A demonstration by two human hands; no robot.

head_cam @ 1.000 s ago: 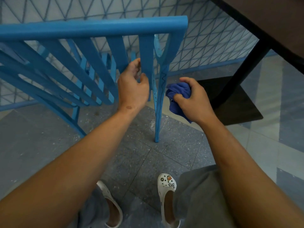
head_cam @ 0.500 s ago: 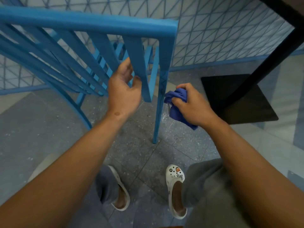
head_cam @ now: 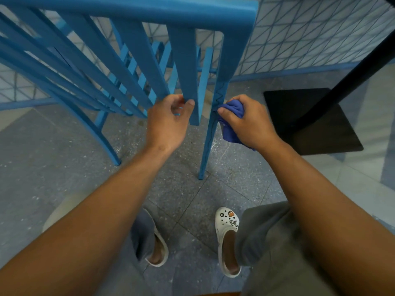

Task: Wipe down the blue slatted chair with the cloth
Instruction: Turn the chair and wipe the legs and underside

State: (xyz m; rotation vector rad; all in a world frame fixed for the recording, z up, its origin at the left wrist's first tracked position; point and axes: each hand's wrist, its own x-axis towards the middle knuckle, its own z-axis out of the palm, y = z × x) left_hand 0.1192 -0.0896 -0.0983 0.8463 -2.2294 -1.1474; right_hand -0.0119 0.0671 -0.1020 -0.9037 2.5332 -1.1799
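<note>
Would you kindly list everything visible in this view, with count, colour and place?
chair: one, blue, slatted, upper left to centre, its legs on the floor.
cloth: one, dark blue, bunched against the chair's right rear leg.
table base: one, black, flat plate with slanted post, right.
floor: grey speckled tiles, paler tiles at right.
wall: pale tiles with a triangle pattern, blue skirting, top.
clogs: two, white, bottom centre; the right one carries charms.
trousers: grey, bottom.
left hand: grips the lower end of a back slat.
right hand: holds the cloth to the leg.
</note>
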